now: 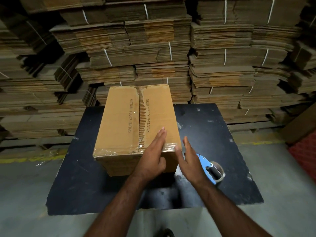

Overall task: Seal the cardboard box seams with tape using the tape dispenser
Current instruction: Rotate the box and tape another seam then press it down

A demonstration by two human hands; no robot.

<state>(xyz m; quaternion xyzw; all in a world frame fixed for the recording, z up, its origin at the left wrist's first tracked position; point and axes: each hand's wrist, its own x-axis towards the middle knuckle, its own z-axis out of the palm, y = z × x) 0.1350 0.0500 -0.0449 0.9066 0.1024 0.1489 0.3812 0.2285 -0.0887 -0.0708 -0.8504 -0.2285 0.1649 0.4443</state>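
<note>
A brown cardboard box [123,124] with printed lettering stands on a black table [82,177]. Its top flaps are closed, the centre seam looks torn and rough, and clear tape runs along the near top edge. My left hand [152,156] lies flat, fingers together, on the box's near right corner, over the tape. Just right of that corner, beside the box's right side, my right hand [189,159] is held open and holds nothing. A blue tape dispenser [211,169] with a roll of clear tape lies on the table behind my right hand.
Tall stacks of flattened, tied cardboard [153,48] fill the wall behind the table. A scrap of clear tape lies on the grey floor at the left. A red object [306,154] sits at the right edge. A yellow floor line runs along the stacks.
</note>
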